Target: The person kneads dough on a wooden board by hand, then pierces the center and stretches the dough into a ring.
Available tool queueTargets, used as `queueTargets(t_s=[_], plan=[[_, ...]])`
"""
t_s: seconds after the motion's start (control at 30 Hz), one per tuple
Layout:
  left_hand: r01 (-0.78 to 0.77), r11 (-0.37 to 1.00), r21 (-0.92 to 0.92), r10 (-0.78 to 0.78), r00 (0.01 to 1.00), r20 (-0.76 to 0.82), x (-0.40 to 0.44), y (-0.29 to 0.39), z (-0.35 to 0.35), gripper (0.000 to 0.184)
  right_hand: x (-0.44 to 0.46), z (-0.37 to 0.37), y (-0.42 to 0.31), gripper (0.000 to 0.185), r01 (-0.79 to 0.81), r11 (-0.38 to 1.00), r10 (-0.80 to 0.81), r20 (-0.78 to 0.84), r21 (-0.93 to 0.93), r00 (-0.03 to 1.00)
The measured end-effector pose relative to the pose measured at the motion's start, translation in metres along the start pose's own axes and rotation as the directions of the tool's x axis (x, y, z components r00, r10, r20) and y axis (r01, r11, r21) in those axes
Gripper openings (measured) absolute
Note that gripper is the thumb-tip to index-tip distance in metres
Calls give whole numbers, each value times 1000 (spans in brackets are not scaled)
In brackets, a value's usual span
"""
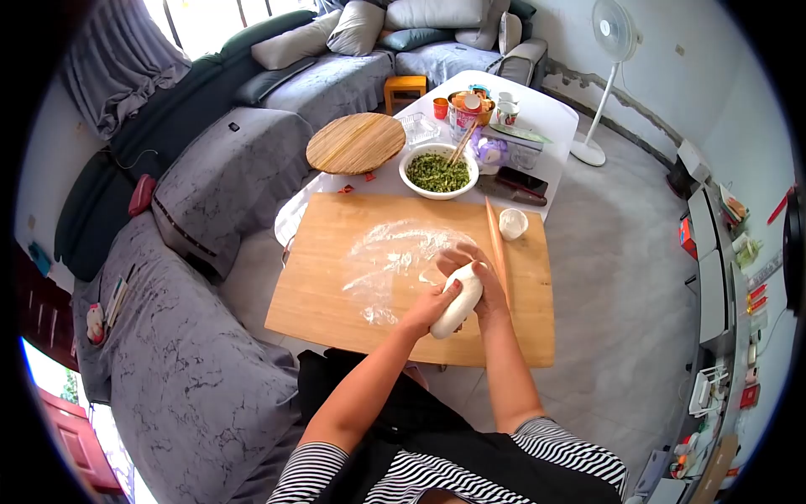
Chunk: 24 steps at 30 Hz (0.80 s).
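A thick, smooth roll of white dough point(458, 304) is held in the air above the near right part of the wooden board point(323, 277). My left hand point(431, 307) wraps round its left side, and my right hand point(485, 286) grips its upper right side. White flour point(403, 252) is spread over the middle of the board. Just beyond my right hand lies a wooden rolling pin point(497, 244), with a small white bowl point(513, 223) to its right.
Behind the board stand a white bowl of chopped greens point(437, 171) with chopsticks, a round woven lid point(356, 144), a knife point(510, 191) and cups on the white table point(550, 126). A grey sofa point(201, 370) is at the left, a fan point(614, 38) at the back right.
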<state>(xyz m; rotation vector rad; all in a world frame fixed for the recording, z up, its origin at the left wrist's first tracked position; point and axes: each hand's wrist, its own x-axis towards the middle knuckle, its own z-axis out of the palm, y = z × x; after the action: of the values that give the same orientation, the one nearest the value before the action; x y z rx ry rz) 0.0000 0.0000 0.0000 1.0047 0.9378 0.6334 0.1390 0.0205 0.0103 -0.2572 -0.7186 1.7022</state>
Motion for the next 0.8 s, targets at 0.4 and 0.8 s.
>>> queueTargets(t_s=[0.4, 0.8], plan=[[-365, 906, 216, 420, 843, -336, 15, -35, 5, 58, 1, 15, 15, 25, 57, 985, -114, -375, -160, 920], [-104, 872, 478, 276, 911, -305, 11, -16, 17, 70, 8, 3, 13, 15, 32, 973, -151, -522, -229, 840]])
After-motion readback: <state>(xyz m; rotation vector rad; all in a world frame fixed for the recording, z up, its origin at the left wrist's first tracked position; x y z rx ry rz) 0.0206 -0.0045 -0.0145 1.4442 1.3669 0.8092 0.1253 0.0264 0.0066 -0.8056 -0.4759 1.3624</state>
